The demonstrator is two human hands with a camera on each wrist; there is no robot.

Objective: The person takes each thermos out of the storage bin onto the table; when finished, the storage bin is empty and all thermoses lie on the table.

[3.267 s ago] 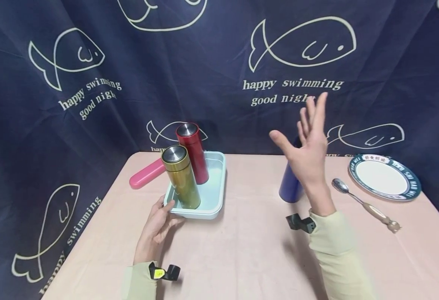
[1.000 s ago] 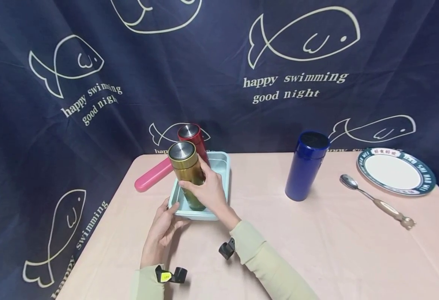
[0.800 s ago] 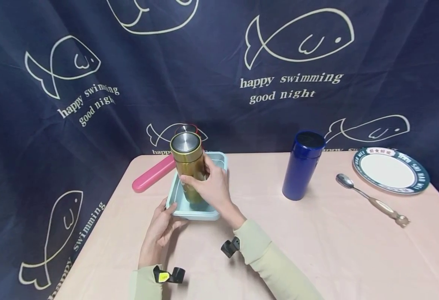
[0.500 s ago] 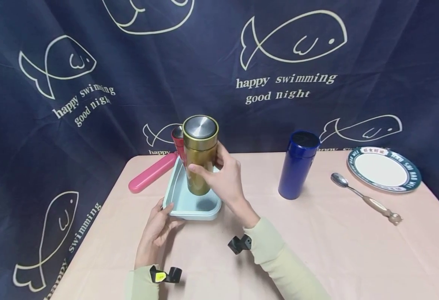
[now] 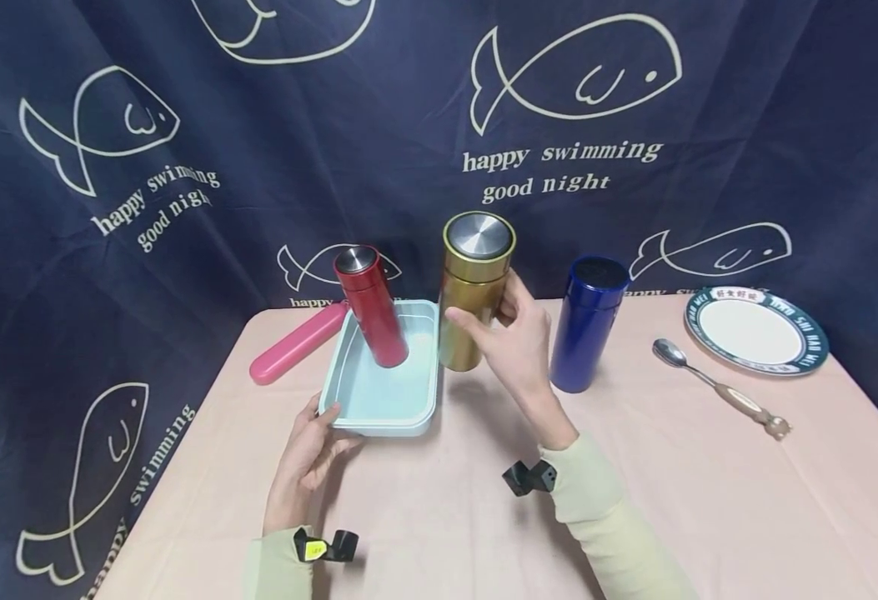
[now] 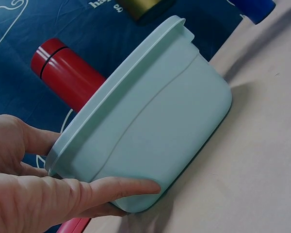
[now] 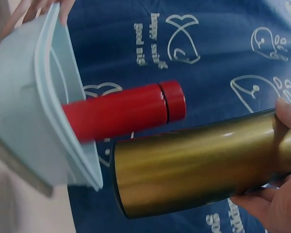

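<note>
Right grip pinches the gold flask, left grip the tray (curtain reads "happy swimming good night").

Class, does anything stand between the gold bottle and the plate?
Yes: the blue bottle stands upright on the table between the gold bottle, held in the right hand, and the plate. The spoon also lies flat beside the plate.

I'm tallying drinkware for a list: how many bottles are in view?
3: the red bottle stands in the pale blue tray, the right hand holds the gold bottle, and the blue bottle stands on the table. None seems hidden.
</note>
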